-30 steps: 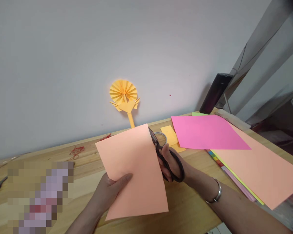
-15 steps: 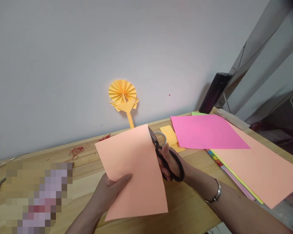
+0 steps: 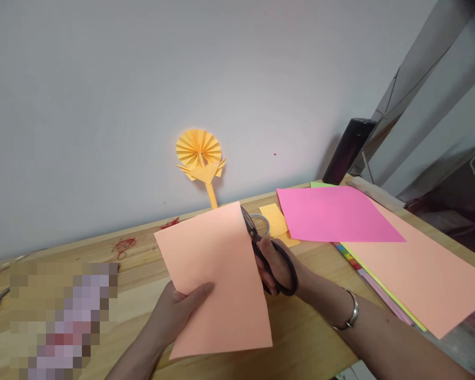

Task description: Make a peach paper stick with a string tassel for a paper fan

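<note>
A peach paper sheet is held up over the wooden table by my left hand, its thumb on the front and its other fingers hidden behind. My right hand grips black-handled scissors, with fingers through the handles. The scissor blades point up and left along the sheet's right edge, near its top corner. A silver bracelet is on my right wrist. Behind the sheet, a yellow folded-paper fan flower on a stem leans against the wall.
Right of the scissors are a tape roll, yellow paper pieces, a pink sheet over peach paper, and a black cylinder. Red threads and a blurred-out item are at left.
</note>
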### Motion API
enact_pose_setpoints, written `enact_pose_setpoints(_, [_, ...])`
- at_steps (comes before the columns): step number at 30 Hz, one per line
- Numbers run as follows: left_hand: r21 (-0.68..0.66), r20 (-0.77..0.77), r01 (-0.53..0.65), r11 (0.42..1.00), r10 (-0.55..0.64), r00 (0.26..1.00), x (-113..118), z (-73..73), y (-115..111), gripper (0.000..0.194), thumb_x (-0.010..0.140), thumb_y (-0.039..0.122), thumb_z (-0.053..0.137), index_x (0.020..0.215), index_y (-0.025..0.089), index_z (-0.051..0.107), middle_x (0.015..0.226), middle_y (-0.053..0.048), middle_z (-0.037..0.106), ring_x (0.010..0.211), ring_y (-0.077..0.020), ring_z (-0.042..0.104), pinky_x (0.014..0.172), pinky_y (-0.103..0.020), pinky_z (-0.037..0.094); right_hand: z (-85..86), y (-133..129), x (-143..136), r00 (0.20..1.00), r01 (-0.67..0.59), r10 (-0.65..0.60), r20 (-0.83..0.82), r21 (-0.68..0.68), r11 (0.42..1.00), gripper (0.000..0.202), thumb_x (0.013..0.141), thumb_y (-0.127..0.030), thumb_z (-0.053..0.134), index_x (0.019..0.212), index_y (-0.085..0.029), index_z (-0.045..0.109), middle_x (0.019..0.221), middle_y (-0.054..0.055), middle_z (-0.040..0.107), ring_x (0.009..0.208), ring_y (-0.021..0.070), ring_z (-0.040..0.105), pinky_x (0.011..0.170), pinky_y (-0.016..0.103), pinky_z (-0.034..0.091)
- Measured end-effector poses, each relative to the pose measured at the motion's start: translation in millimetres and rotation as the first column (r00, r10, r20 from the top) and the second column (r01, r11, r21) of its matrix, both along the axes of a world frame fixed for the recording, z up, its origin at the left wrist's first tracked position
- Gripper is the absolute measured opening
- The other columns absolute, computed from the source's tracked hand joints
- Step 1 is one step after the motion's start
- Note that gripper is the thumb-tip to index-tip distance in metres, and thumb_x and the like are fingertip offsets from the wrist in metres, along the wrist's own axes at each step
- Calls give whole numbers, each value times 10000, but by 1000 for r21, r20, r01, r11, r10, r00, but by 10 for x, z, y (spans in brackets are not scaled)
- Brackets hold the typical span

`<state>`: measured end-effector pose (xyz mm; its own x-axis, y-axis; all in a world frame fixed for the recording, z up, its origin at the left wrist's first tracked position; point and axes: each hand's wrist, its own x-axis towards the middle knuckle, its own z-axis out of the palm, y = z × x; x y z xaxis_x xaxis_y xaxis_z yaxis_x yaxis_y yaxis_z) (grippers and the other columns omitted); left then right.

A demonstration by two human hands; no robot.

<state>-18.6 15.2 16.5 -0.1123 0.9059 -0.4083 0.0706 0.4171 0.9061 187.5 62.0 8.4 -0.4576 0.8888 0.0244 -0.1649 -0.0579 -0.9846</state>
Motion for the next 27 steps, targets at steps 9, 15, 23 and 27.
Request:
enact_pose_setpoints(9, [-1, -19, 12, 1000, -12, 1000, -13, -8, 3, 439, 597, 460, 768, 915, 168, 683, 932, -108, 748, 797, -301, 708, 662, -362, 584, -97, 2, 46, 999, -12, 12, 50, 6, 1000, 666, 821, -789, 157, 606, -206, 399, 319, -60, 361, 258, 72, 320, 331, 209, 270])
enact_pose_setpoints(15, [-5, 11, 5, 1000, -5, 1000, -8, -5, 1, 432, 599, 441, 775, 918, 165, 684, 932, -106, 748, 824, -305, 704, 682, -370, 582, -122, -7, 68, 999, -26, 26, 35, -9, 1000, 652, 841, -768, 159, 638, -199, 405, 330, -72, 362, 270, 66, 313, 343, 199, 270])
enact_pose_setpoints(23, [-15, 12, 18, 1000, -18, 1000, -33, -31, 2, 428, 602, 445, 774, 921, 174, 684, 930, -104, 749, 842, -314, 702, 695, -384, 581, -97, -8, 71, 998, -27, 28, 47, -19, 999, 681, 817, -790, 135, 600, -203, 406, 338, -53, 369, 281, 81, 329, 344, 220, 278])
enact_pose_setpoints(27, [-30, 38, 1, 1000, 0, 999, -29, -33, 1, 431, 598, 431, 782, 925, 170, 680, 913, -99, 751, 815, -309, 706, 680, -380, 586, -44, 0, 50, 998, -17, 18, 58, -9, 1000, 680, 804, -804, 160, 596, -204, 403, 329, -55, 366, 275, 77, 335, 336, 211, 266])
